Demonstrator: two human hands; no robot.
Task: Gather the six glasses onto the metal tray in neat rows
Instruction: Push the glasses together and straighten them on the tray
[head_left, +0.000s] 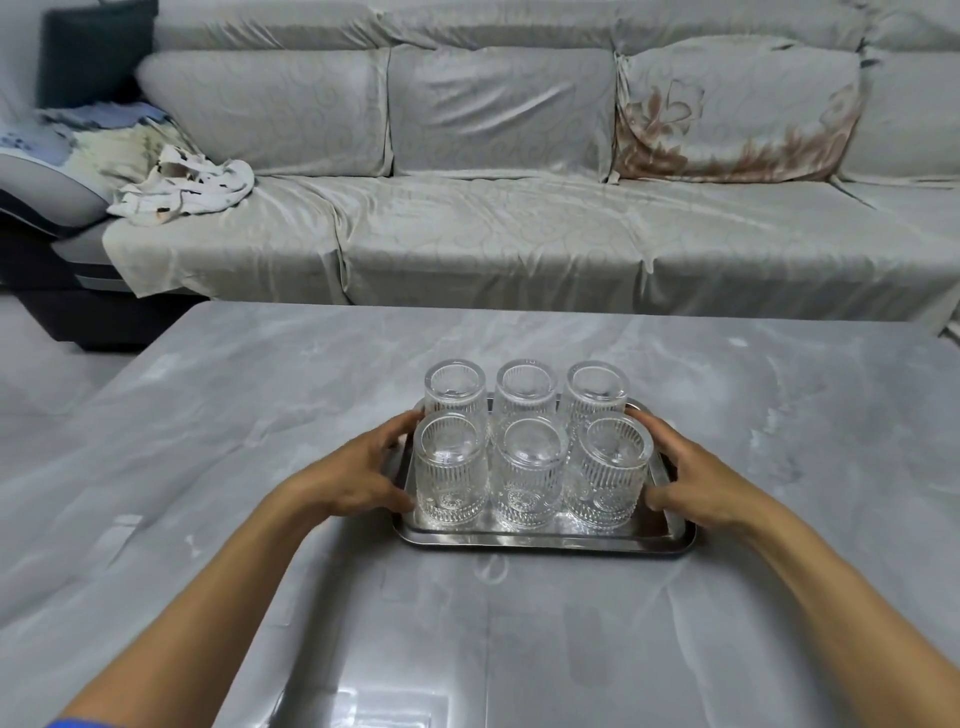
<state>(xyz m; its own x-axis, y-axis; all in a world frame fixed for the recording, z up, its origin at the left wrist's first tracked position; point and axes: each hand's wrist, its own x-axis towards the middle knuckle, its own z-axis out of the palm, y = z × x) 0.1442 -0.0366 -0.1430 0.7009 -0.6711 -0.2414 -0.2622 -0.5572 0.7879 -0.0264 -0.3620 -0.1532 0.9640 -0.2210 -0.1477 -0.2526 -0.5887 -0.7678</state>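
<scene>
Several clear ribbed glasses stand upside down on the metal tray (545, 540) in two rows of three. The near row holds a left glass (451, 470), a middle glass (529, 475) and a right glass (608, 475), which leans slightly. Behind them stands the far row (525, 389). My left hand (358, 475) is on the tray's left side, fingers against the near left glass. My right hand (696, 480) is on the tray's right side, fingers spread against the right-hand glasses. Whether the hands grip the tray's rim is unclear.
The tray sits mid-way across a grey marble-look table (260, 467). A grey covered sofa (493, 182) runs along the far side, with crumpled white cloth (182, 189) at its left end. A patterned cushion (737, 119) leans at the right.
</scene>
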